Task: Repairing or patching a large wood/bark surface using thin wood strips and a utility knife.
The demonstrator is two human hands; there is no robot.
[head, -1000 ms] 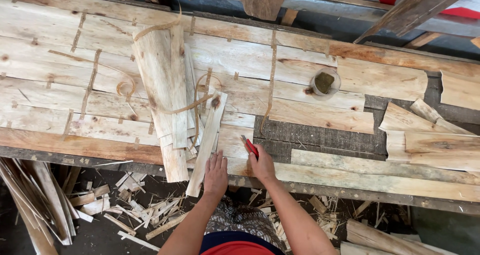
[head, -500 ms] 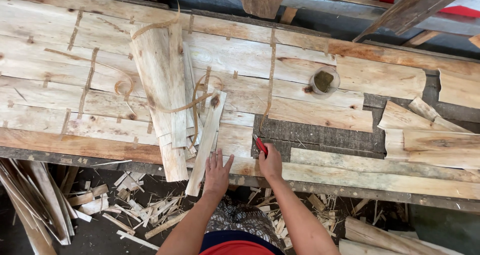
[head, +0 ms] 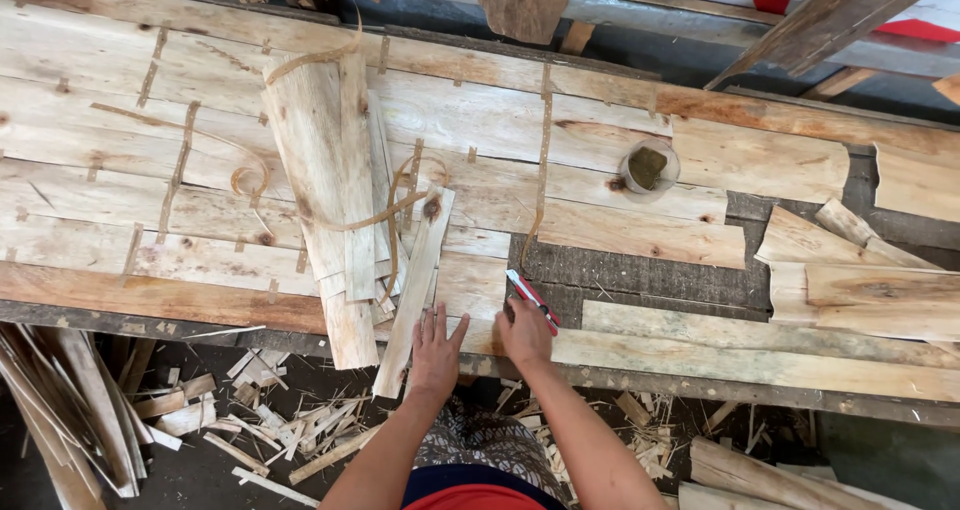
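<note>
My left hand (head: 435, 348) lies flat with fingers spread on a pale veneer sheet (head: 478, 288) at the near edge of the bench, just right of a narrow wood strip (head: 415, 280) that leans over the edge. My right hand (head: 524, 332) is closed around a red utility knife (head: 532, 299), its tip pointing away from me, up and to the left, at the right edge of that sheet. A stack of long veneer strips (head: 322, 190) lies to the left of both hands.
The bench (head: 150, 300) is covered with patched veneer sheets. A small round pot (head: 647, 168) of dark paste stands at the back right. Loose veneer pieces (head: 860, 270) lie at the right. Offcuts and scraps (head: 250, 425) litter the floor below the bench edge.
My left hand has shifted right, from the narrow strip onto the veneer sheet. My right hand with the knife stays at about the same spot.
</note>
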